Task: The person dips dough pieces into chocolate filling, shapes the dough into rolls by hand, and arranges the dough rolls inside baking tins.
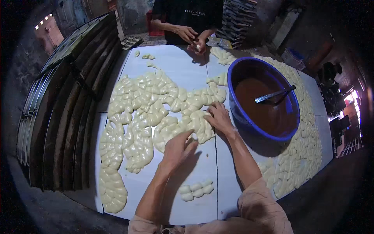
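Note:
My left hand (180, 148) is closed with a small pale dough piece (193, 136) between thumb and fingers, above the tiled tabletop (194, 163). My right hand (218, 117) is farther forward, its bent fingers apart and touching the edge of a glossy, cream dough cluster (171, 132). Lumpy joined dough pieces (136, 93) spread over the left and middle of the table. A short double row of paler pieces (196, 189) lies nearer me, between my forearms.
A blue tub (233, 99) of brown liquid with a metal utensil (274, 94) stands at right. More dough (306, 148) covers the right side. Dark stacked trays (66, 101) stand at left. Another person (187, 15) works across the table, hands (194, 41) together around something small.

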`<action>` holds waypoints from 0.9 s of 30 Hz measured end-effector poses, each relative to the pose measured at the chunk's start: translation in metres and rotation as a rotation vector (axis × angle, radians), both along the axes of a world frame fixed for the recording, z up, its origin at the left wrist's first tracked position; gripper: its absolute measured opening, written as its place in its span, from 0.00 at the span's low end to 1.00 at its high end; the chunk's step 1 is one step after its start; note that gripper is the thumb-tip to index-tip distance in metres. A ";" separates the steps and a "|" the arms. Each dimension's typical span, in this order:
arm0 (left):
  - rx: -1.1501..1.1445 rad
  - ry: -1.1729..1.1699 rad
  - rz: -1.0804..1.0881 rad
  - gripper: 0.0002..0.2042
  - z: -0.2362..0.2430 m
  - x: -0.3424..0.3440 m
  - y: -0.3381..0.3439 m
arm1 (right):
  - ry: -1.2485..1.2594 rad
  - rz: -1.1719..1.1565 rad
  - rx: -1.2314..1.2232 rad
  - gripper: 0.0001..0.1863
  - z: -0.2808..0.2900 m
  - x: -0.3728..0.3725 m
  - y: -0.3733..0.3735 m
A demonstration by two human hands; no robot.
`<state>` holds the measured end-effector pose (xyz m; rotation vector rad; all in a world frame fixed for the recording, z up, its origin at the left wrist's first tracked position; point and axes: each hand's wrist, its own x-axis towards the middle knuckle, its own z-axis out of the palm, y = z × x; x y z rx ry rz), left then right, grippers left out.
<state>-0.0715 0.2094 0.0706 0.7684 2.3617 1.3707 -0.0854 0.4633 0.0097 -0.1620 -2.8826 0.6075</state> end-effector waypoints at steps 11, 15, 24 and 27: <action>-0.327 0.276 -0.272 0.14 -0.051 -0.099 0.103 | -0.026 -0.182 -1.059 0.16 0.004 0.024 0.020; -0.246 0.244 -0.236 0.14 -0.054 -0.102 0.098 | -0.133 -0.134 -0.731 0.18 0.005 0.022 0.017; -0.360 0.337 -0.362 0.11 -0.051 -0.101 0.102 | -0.094 -0.120 -0.906 0.08 0.026 0.025 0.012; -0.257 0.453 -0.164 0.10 -0.073 -0.105 0.092 | -0.163 -0.210 -1.127 0.08 0.026 0.036 0.011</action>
